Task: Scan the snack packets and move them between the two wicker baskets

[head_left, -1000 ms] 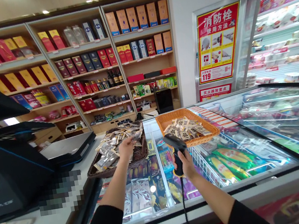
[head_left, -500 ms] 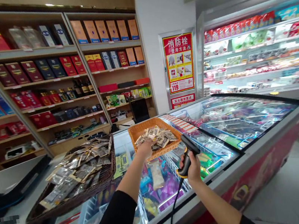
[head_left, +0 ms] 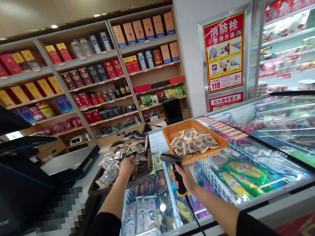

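Observation:
My left hand (head_left: 128, 167) reaches into a dark woven basket (head_left: 92, 190) heaped with small clear-and-brown packets (head_left: 112, 157). Its fingers are curled and seem closed on one of these packets, partly hidden by the hand. In my right hand (head_left: 186, 177) is a black barcode scanner with yellow trim (head_left: 179, 182), gripped by its handle, head pointing left and cord hanging down. Just beyond the scanner sits an orange wicker basket (head_left: 221, 145) with several similar small packets (head_left: 195, 142) in it.
Both baskets rest on a glass-topped chest freezer (head_left: 189, 228) full of bagged goods. A dark checkout machine (head_left: 3, 186) and a scale (head_left: 71, 161) stand at the left. Shelves of boxes (head_left: 96, 73) line the back, with a lit refrigerated cabinet (head_left: 298, 47) at right.
My left hand has moved from the orange basket to the packets in the dark basket. My right hand has brought the scanner left, its head now pointing left. The view has turned left.

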